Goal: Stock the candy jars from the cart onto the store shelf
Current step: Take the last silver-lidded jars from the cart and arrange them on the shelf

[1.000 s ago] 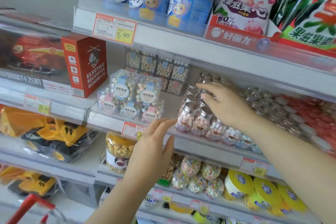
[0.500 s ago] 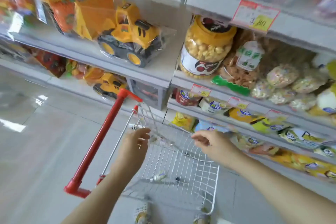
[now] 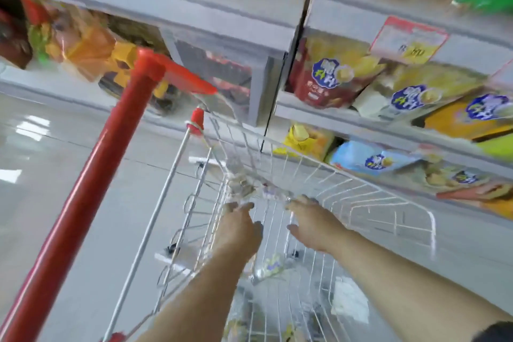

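Two bare forearms (image 3: pixel 200 291), dark right sleeve edge (image 3: pixel 497 332)

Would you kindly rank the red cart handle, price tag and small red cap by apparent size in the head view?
Largest: red cart handle, though nearest the camera; then price tag; smallest: small red cap.

Motion smeared the whole view. The clear candy jars (image 3: pixel 247 187) at the far end of the cart (image 3: pixel 388 197) were a glassy blur. You could not count them or tell whether your left hand (image 3: pixel 238 228) or right hand (image 3: pixel 313 219) touched them. The price tag (image 3: pixel 408 37) was unreadable. The red cart handle (image 3: pixel 91 189) ran off the lower left edge, and your left forearm partly hid a labelled item (image 3: pixel 273 266) deeper in the basket.
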{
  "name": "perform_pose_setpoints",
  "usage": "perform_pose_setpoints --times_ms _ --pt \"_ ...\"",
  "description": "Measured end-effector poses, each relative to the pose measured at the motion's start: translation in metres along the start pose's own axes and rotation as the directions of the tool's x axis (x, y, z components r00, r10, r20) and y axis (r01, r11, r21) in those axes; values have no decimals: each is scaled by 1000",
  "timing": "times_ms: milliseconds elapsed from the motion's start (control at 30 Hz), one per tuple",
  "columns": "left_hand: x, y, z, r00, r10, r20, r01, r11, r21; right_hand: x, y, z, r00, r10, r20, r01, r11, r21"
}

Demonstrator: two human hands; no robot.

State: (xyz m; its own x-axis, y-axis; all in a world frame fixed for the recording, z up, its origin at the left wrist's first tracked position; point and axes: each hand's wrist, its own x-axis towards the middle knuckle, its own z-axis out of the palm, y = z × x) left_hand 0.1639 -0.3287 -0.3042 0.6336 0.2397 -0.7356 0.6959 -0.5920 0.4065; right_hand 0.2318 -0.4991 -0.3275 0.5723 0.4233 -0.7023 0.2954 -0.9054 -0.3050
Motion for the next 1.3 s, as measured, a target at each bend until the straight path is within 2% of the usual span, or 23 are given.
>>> perform_pose_setpoints --times_ms 67,167,267,367,567,833,967,1067,1167,1300 --pt "32 -7 18 999 -39 13 40 998 -50 21 3 12 999 -41 -33 39 998 -46" --pt "59 -14 36 991 -122 -48 115 985 -126 41 8 29 994 -74 -81 70 996 -61" --pt "62 -9 47 977 -166 -131 144 975 -167 48 12 42 998 -41 -47 40 999 -21" --pt "56 1 50 969 -183 -164 145 965 -216 45 10 52 999 -50 -3 49 997 -63" --pt "73 5 45 975 -182 -124 173 982 -81 19 11 63 989 -149 15 150 978 -146" --pt "66 2 34 987 -156 -39 158 986 52 -15 24 37 996 -90 0 88 977 196" --pt "23 3 30 996 -88 -5 88 988 127 -45 16 4 1000 -25 -16 29 925 379" --pt "-27 25 1 1000 11 1 -11 996 84 -85 4 -36 998 16 -55 16 848 530" --pt "-83 56 -40 976 217 -13 -216 975 47 -137 -12 -88 991 81 -107 12 739 673" --pt "-162 104 -96 878 472 74 -478 869 124 -213 -31 -158 959 191 -212 43 638 769"
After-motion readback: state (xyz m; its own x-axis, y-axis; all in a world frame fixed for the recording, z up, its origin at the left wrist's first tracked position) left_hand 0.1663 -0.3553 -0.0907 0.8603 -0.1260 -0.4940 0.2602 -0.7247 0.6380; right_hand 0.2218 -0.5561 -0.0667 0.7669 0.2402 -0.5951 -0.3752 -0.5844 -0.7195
